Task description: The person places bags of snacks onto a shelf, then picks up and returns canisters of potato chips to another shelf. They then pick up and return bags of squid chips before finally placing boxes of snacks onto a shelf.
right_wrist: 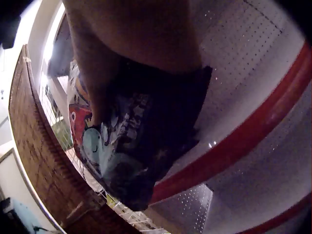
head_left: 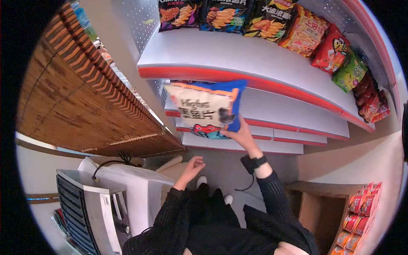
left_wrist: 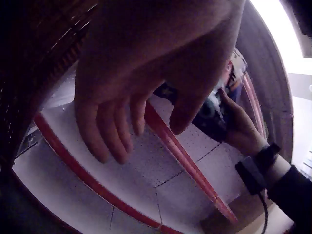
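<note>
A puffed snack bag (head_left: 203,108), cream-coloured with blue edges and cartoon print, is held up in front of the shelves. My right hand (head_left: 242,135) grips it by its lower right side, thumb on the printed front; the other fingers are hidden behind the bag. In the right wrist view the snack bag (right_wrist: 131,141) hangs in shadow below the hand (right_wrist: 131,39). My left hand (head_left: 194,168) is lower down with nothing in it, its fingers loosely bent. Seen from the left wrist, that hand (left_wrist: 151,63) overlaps the shelves, and the right hand (left_wrist: 241,127) shows beyond it.
Red-edged white shelves (head_left: 238,55) curve across the front, with several snack bags (head_left: 223,16) along the top one. A bamboo blind (head_left: 93,102) hangs at the left above a white cabinet (head_left: 140,195). Packaged goods (head_left: 361,208) stand at the lower right beside a wooden shelf (head_left: 318,212).
</note>
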Motion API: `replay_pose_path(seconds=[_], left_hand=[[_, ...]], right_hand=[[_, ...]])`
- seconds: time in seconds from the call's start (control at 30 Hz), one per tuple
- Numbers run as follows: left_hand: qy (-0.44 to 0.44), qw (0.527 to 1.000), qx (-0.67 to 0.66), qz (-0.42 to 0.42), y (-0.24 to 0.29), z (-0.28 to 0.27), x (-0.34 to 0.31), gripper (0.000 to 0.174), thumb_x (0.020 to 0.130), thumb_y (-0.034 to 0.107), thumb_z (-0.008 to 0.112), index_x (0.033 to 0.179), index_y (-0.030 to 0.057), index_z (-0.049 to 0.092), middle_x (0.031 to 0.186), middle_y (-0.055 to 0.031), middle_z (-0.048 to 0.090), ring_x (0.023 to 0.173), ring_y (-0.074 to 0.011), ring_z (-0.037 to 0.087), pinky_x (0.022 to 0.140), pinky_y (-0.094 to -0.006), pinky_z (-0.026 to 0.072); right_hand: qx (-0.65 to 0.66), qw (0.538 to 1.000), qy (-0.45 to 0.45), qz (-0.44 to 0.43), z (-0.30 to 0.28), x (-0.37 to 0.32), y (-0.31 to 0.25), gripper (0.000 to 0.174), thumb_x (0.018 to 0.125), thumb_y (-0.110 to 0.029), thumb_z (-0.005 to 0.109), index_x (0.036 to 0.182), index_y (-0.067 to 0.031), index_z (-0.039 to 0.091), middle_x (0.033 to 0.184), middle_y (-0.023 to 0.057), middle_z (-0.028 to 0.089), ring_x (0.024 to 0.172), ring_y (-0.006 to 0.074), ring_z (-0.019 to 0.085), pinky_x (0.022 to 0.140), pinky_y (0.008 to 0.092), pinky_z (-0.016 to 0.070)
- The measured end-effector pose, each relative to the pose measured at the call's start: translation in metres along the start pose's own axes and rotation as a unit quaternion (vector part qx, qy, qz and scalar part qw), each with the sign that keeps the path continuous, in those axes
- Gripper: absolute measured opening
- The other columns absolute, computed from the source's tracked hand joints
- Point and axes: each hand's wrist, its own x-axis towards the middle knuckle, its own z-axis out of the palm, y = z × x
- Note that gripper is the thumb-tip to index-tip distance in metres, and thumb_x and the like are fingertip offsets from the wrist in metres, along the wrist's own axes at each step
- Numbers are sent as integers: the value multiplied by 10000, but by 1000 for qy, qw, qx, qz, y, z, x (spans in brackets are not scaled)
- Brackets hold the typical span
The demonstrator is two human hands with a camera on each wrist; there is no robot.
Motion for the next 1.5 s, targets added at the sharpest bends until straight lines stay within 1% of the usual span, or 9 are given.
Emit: replay_pose_path(seconds=[0.33, 0.6, 0.63, 0.73, 1.17, 1.3, 1.37, 1.47, 1.5], left_hand=[[-95, 994, 23, -51, 4, -13, 25, 278, 844, 178, 603, 1095, 75, 543, 933, -32, 591, 853, -113, 539, 788, -258, 436], [-101, 994, 30, -26, -5, -20, 32, 295, 836, 220, 605, 1082, 64, 554, 932, -56, 613, 815, -139, 571, 750, -283, 462], [-105, 994, 30, -27, -7, -21, 32, 295, 836, 220, 605, 1082, 64, 554, 932, -56, 613, 815, -139, 571, 750, -283, 462], [-101, 994, 39, -31, -10, -25, 32, 298, 840, 223, 602, 1081, 56, 554, 923, -57, 612, 817, -141, 571, 751, -285, 461], [-97, 995, 18, -26, -2, -23, 26, 295, 834, 199, 602, 1083, 49, 550, 927, -64, 615, 852, -153, 581, 769, -284, 461], [-123, 992, 31, -21, -14, -7, 36, 301, 824, 196, 608, 1082, 51, 554, 935, -71, 616, 854, -160, 580, 777, -284, 458], [-151, 987, 49, -28, 2, 3, 33, 303, 819, 198, 612, 1076, 48, 557, 941, -75, 616, 864, -161, 582, 784, -286, 458], [-200, 976, 82, -23, 28, 21, 28, 306, 811, 203, 623, 1064, 42, 562, 959, -85, 617, 890, -166, 587, 798, -290, 459], [-217, 972, 92, -14, 32, 29, 27, 308, 807, 206, 628, 1058, 39, 564, 970, -92, 618, 908, -170, 590, 805, -293, 460]], right_hand=[[-36, 992, -124, 14, 59, 50, 18, 716, 585, -204, 830, 1175, 18, 490, 1045, 127, 611, 967, 168, 568, 856, 313, 449], [139, 985, -16, 104, 67, 71, 4, 686, 632, -184, 810, 1181, 22, 454, 1041, 102, 585, 947, 156, 546, 851, 295, 436], [96, 993, 19, 61, 73, 78, 1, 493, 684, -157, 780, 1043, -16, 472, 924, 59, 579, 818, 125, 560, 725, 261, 473], [97, 993, 66, -16, 89, 103, 20, 497, 685, -149, 779, 1049, -10, 471, 897, 59, 583, 818, 126, 561, 738, 269, 472], [13, 999, 43, 7, 92, 105, 51, 648, 650, -236, 794, 1130, 44, 460, 1015, 164, 581, 945, 241, 568, 842, 351, 441], [-73, 992, 89, -44, 77, 56, 49, 796, 715, -225, 747, 1333, 2, 299, 1198, 180, 487, 1151, 235, 440, 966, 399, 344], [-110, 991, 68, -17, 61, 9, 46, 694, 740, -223, 723, 1302, -26, 366, 1181, 149, 503, 1114, 220, 470, 941, 368, 379], [67, 977, -55, 195, 34, -75, 38, 510, 795, -233, 670, 1219, -31, 471, 1111, 101, 560, 1041, 182, 522, 889, 323, 430], [73, 978, -66, 182, 27, -109, 30, 461, 828, -226, 630, 1215, -32, 472, 1091, 84, 577, 1028, 170, 531, 896, 321, 426]])
